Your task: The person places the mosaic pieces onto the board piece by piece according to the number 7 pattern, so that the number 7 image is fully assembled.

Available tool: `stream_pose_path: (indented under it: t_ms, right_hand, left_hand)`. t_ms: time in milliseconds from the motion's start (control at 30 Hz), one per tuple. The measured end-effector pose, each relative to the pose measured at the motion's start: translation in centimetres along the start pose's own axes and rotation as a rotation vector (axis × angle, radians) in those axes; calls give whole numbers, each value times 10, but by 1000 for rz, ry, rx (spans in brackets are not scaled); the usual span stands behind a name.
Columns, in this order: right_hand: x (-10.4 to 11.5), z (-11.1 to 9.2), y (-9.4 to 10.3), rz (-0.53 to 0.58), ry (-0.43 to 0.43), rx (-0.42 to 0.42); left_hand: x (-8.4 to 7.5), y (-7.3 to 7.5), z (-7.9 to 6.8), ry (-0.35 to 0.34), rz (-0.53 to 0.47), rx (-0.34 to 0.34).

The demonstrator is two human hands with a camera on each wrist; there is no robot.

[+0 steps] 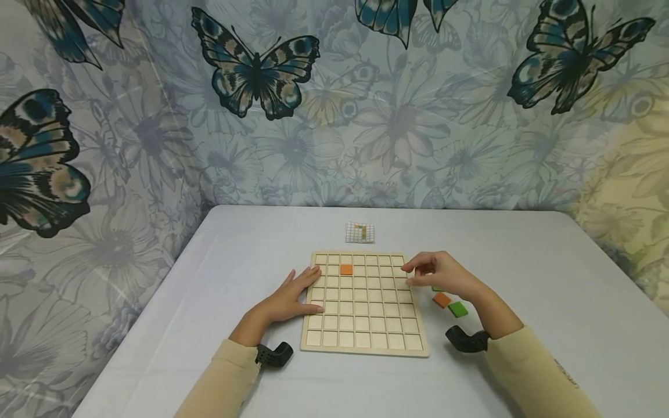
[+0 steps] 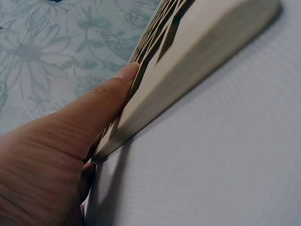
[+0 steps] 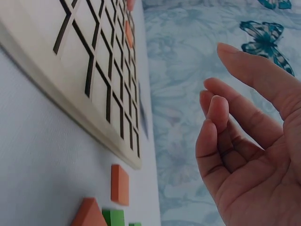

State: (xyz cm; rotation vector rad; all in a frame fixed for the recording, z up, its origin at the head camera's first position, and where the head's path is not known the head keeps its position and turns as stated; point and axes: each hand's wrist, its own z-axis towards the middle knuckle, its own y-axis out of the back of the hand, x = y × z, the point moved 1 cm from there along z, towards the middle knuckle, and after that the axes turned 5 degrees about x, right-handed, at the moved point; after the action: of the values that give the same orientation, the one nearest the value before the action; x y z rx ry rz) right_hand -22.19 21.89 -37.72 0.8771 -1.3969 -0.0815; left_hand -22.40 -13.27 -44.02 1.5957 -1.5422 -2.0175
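Centrally set board: pale, light wood, squarish, with a raised rim and thin raised strips parting it into seven rows of seven shallow square cells; it lies flat on the white counter.
Rim up close: smooth and thick, its corners rounded, as the wrist views show.
Orange tile on the board: bright, flat, square, sitting in the second row from the far edge, third cell from the left.
Loose tiles: an orange one and a green one lie askew just right of the board; a further green one is mostly covered by the fingers in the head view.
Extra orange tile: plain, block-edged, near the board's far right corner in the right wrist view.
Left hand: fingers and thumb spread, resting on the board's left rim.
Right hand: above the right rim, thumb well apart from the forefinger, the other fingers loosely bent.
Card: small, gridded, beyond the board, its coloured squares too tiny to read.
Wall: pale blue flowers, dark teal butterflies.
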Motion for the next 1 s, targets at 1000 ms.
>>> stream_pose_path:
  t_ms: [1000]
  right_hand:
    - [-28, -73, 24, -17, -80, -114]
  left_hand:
    - [1, -1, 1, 18, 9, 6]
